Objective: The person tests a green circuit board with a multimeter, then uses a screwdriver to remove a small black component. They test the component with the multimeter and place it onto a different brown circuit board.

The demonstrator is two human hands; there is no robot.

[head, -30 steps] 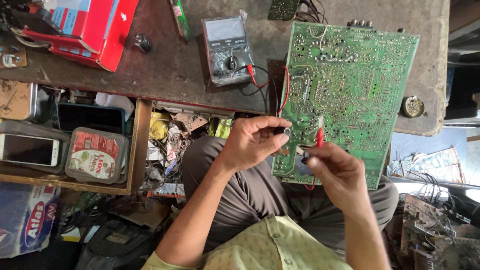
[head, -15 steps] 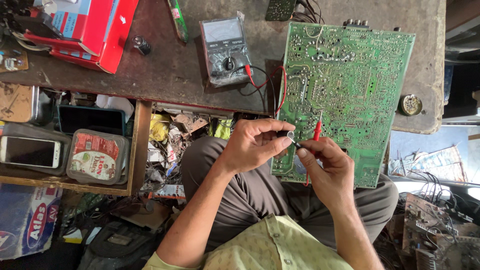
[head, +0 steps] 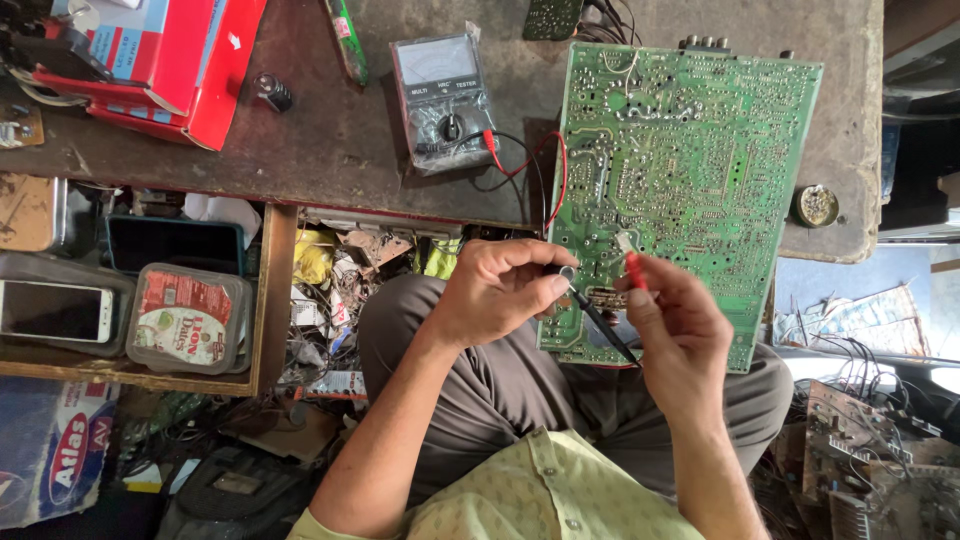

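Holding a black test probe (head: 598, 318) pinched in its closed fingers, the left hand (head: 497, 292) rests at the lower left edge of a large green circuit board (head: 690, 170). The probe's slim shaft slants down and to the right, crossing toward the right hand (head: 678, 335). That hand closes its fingers on a red test probe (head: 633, 268), whose metal tip touches the solder side of the board near its lower middle. The board lies tilted, its upper part on the dark, worn bench (head: 300, 150) and its lower part over the person's lap. Red and black leads (head: 530, 170) curl from the board's left edge back to an analog multimeter (head: 442, 88) wrapped in clear plastic, which sits on the bench just left of the board. Farther left on the bench lie a small dark cylindrical part (head: 273, 92) and a red cardboard box (head: 160, 60). Below the bench edge an open drawer (head: 330, 300) holds a jumble of scraps and wires. To its left a shelf carries a white smartphone (head: 55, 310) and a clear plastic tub (head: 188, 318) with a red label. A small round tin (head: 816, 205) sits at the bench's right edge.
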